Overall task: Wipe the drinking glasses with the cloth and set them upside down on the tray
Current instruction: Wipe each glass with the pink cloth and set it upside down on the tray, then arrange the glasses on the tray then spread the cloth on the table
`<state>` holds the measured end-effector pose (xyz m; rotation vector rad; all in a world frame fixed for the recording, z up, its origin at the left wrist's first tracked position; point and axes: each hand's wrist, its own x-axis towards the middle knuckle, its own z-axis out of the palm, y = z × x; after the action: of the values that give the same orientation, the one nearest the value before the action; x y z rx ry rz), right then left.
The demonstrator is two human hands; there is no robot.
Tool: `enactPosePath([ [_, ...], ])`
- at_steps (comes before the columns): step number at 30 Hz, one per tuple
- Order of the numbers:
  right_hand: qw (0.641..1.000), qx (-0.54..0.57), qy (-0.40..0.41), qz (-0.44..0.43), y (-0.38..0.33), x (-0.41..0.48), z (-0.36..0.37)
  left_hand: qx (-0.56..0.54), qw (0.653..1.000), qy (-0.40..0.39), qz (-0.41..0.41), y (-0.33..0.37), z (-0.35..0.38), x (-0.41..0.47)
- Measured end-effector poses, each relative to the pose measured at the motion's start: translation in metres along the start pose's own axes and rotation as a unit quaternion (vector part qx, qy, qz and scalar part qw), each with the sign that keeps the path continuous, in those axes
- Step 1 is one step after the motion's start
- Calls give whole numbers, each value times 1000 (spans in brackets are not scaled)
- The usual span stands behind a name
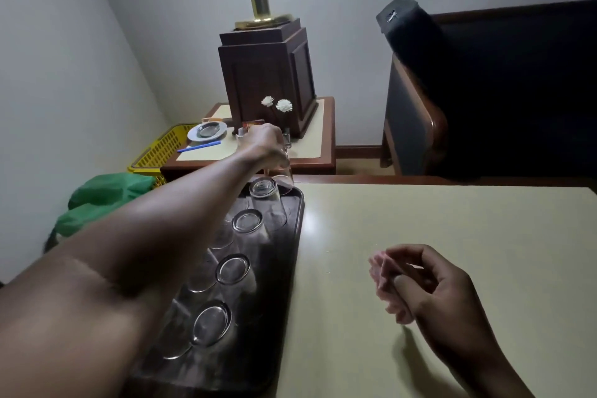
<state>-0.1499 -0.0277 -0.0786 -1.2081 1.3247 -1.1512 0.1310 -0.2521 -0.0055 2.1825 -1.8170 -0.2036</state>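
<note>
The left hand [263, 142] reaches over the far end of the tray [298, 220], fingers curled down round a glass [286, 176] it grips from above. That glass is at the tray's far right corner; whether it touches the tray I cannot tell. The right hand [433, 287] hovers right of the tray, fingers and thumb pinched on a bunched pink cloth [386, 284].

On the tray, upturned glasses stand in two rows, bases up. The right row shows one [263, 189] just beside the held glass, then others [247, 221] [232, 268] [211, 323] toward the tray's near end. The left row is partly hidden under the forearm.

The tray lies on the left edge of a pale table [452, 220]. Beyond the tray, a side table [310, 145] bears a dark wooden lamp base [268, 74], white flowers [284, 105], a saucer [206, 132] and a blue pen [198, 147]. Left of the tray are a yellow basket [161, 145] and a green bag [103, 194].
</note>
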Motion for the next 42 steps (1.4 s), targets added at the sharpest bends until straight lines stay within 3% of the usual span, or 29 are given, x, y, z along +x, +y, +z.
enactPosePath([
  [6,1000,2,3,6,8,14,2,35,999,-35,-8,2,10,2],
  [17,1000,-13,-18,-3,10,12,20,-17,995,-79,-52,-16,17,-23],
  [20,999,-28,-24,9,9,16,24,-43,996,-76,-25,-21,13,-25],
  [24,995,-23,-85,46,-3,24,41,-108,994,-12,-13,-42,-22,-46],
  [27,989,-83,-120,6,-18,26,69,-109,993,35,-31,-82,-53,-86],
  [30,960,-193,-183,-86,-34,22,101,-90,994,-9,-61,-130,-73,-137],
  [34,899,-295,-298,-127,-53,13,135,-99,986,-118,-59,-177,-74,-195],
  [39,848,-404,-286,-186,-64,5,167,-148,983,-107,-37,-191,-42,-212],
  [42,842,-432,-259,-194,-62,-2,176,-220,971,-74,-50,-193,-29,-209],
])
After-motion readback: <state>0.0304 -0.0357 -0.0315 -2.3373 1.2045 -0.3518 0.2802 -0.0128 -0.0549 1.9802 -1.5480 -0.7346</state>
